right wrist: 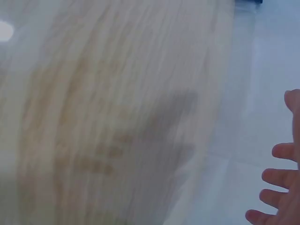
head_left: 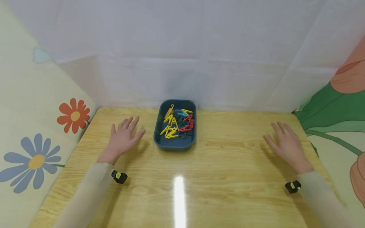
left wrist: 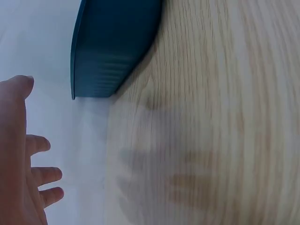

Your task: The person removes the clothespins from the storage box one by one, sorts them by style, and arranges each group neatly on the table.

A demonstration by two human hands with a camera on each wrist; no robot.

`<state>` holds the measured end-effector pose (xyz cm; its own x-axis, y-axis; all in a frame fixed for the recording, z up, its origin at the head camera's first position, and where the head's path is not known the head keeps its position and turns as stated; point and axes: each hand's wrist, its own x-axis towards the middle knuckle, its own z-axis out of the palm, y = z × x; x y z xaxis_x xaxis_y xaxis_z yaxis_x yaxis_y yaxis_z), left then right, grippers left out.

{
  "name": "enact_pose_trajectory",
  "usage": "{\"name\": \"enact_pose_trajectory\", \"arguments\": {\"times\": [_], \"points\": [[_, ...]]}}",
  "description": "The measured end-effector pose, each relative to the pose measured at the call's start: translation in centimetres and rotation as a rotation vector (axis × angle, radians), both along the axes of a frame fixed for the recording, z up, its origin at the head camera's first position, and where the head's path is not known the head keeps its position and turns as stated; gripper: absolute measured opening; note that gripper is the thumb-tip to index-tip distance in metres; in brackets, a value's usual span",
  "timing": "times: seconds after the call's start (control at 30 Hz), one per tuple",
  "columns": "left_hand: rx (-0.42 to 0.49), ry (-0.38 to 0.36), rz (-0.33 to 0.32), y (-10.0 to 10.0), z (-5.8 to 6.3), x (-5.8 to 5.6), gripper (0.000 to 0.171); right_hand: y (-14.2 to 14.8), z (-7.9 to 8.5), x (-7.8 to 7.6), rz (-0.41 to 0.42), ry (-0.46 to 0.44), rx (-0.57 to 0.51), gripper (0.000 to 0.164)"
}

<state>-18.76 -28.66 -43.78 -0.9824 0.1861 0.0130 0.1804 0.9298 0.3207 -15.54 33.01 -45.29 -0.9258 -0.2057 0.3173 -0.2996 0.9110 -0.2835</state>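
Observation:
A dark blue plastic basket (head_left: 174,147) stands at the back of the table, left of its middle. Inside lie yellow clothespins (head_left: 172,134), red clothespins (head_left: 186,128), a light blue clothespin (head_left: 182,113) and an orange-yellow hook piece (head_left: 169,111). Dark pieces among them are too small to tell. To the left of the basket my left hand (head_left: 122,138) hovers over the wood, fingers spread, touching nothing. Far to the basket's right, my right hand (head_left: 288,147) is also raised above the table with extended fingers and holds nothing. The left wrist view shows the basket's outer side (left wrist: 110,51).
The wooden table (head_left: 228,177) carries a bright light reflection near its front. A white sheet (head_left: 182,63) hangs behind the table's back edge. Flower-patterned cloths stand on the left (head_left: 28,104) and the right (head_left: 336,126). Each wrist wears a small black camera (head_left: 119,176).

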Motion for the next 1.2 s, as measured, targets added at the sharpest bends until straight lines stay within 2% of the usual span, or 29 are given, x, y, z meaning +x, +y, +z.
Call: {"name": "enact_pose_trajectory", "arguments": {"times": [0.13, 0.4, 0.5, 0.63, 0.83, 0.97, 1.2], "points": [[0.11, 0.014, -0.002, 1.1, -0.3, 0.3, 0.079, -1.2, 0.6, -0.6, 0.042, 0.024, -0.026, 0.062], [0.427, -0.025, 0.022, 3.2, -1.2, 0.3, 0.067, -4.3, 2.5, -2.4, 0.079, -0.037, -0.044, 0.061], [0.504, -0.025, 0.049, 4.1, -1.4, 0.3, 0.061, -5.7, 3.2, -3.2, 0.089, -0.047, -0.036, 0.06], [0.569, -0.025, 0.08, 5.0, -1.7, 0.5, 0.056, -7.6, 4.0, -4.5, 0.111, -0.04, -0.015, 0.058], [0.637, -0.06, 0.07, 5.9, -2.3, 0.9, 0.054, -10.8, 4.8, -6.4, 0.159, -0.053, 0.022, 0.055], [0.666, -0.048, 0.07, 6.4, -2.6, 0.9, 0.05, -13.0, 5.2, -7.5, 0.185, -0.091, 0.042, 0.056], [0.781, -0.086, 0.143, 6.7, -2.9, 1.1, 0.044, -17.0, 5.7, -9.7, 0.272, -0.113, 0.08, 0.053]]}}
